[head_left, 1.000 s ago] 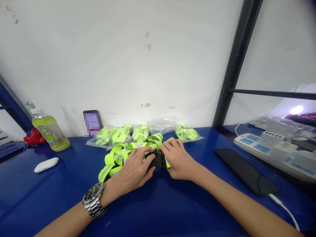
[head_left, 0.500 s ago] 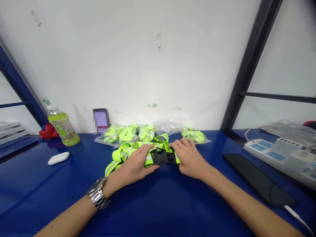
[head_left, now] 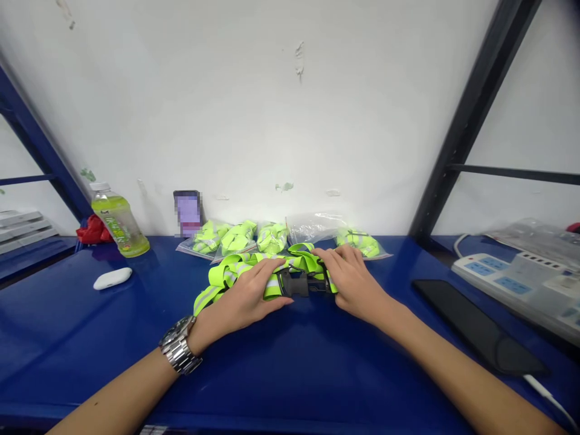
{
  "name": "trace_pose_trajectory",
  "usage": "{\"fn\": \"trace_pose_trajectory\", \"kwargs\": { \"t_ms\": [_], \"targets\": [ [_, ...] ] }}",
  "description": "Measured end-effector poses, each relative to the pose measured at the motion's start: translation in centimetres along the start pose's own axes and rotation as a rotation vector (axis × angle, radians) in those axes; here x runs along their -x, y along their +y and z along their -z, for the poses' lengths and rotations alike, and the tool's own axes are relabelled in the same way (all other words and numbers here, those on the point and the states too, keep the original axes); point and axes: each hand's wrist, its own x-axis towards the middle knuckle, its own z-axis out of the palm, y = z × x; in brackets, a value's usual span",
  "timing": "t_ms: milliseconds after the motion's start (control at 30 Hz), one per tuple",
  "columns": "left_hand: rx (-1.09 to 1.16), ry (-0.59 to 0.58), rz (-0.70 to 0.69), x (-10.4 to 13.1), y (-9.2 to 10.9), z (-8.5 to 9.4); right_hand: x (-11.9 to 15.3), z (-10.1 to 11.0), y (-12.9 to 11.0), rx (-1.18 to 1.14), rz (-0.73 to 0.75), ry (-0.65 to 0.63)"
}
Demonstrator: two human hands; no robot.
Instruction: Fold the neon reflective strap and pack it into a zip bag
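A bundle of neon-yellow reflective strap (head_left: 233, 269) with silver stripes lies on the blue table, joined to a black side-release buckle (head_left: 293, 283). My left hand (head_left: 249, 296), wearing a metal watch, grips the strap at the buckle's socket half, thumb below and fingers above. My right hand (head_left: 351, 278) is closed around the strap beside the pronged half (head_left: 317, 283). The prongs show between the two halves, their tips at the socket's mouth; how deep they sit I cannot tell. My right fingertips are partly hidden behind the strap.
Behind the bundle lie several clear bags (head_left: 272, 237) of similar straps. On the left are a drink bottle (head_left: 120, 223), a white earbud case (head_left: 112, 278) and a propped phone (head_left: 188, 212). A black phone (head_left: 475, 323) on a cable and a power strip (head_left: 516, 281) are at right.
My right hand has shifted slightly right from my left, and more of the buckle's prongs show between the halves. The whole view has tilted slightly. Both hands keep their grip.
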Motion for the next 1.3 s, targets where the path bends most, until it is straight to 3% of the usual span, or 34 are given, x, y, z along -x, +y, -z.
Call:
{"fn": "trace_pose_trajectory", "kwargs": {
  "t_ms": [300, 567, 733, 900, 1033, 1133, 1200, 1300],
  "targets": [
    [0.000, 0.014, -0.038, 0.5, 0.1, 0.1, 0.4, -1.1, 0.2, -0.299, -0.010, 0.079],
    [0.018, 0.020, -0.083, 0.6, 0.4, 0.2, 0.1, -0.5, -1.0, -0.323, 0.051, 0.039],
    [0.028, 0.016, -0.119, 0.4, 1.3, -0.1, 0.1, -1.2, -2.5, -0.357, -0.017, 0.071],
    [-0.019, 0.007, -0.180, -0.2, 1.4, -0.7, -0.3, -1.0, -3.3, -0.332, 0.045, 0.026],
    [-0.200, 0.182, -0.194, -0.2, 2.1, -0.5, -0.8, -0.3, -3.3, -0.281, 0.023, 0.012],
    [-0.240, 0.282, -0.261, 0.5, 3.9, -0.6, -0.9, 0.1, -2.9, -0.289, -0.038, -0.009],
    [-0.084, 0.138, -0.235, 0.9, 5.5, -1.0, -1.0, 0.3, -2.6, -0.332, -0.085, 0.005],
    [0.251, -0.044, 0.100, 0.8, 6.9, -2.0, -1.1, 0.8, -2.3, -0.389, -0.105, 0.074]
  ]
}}
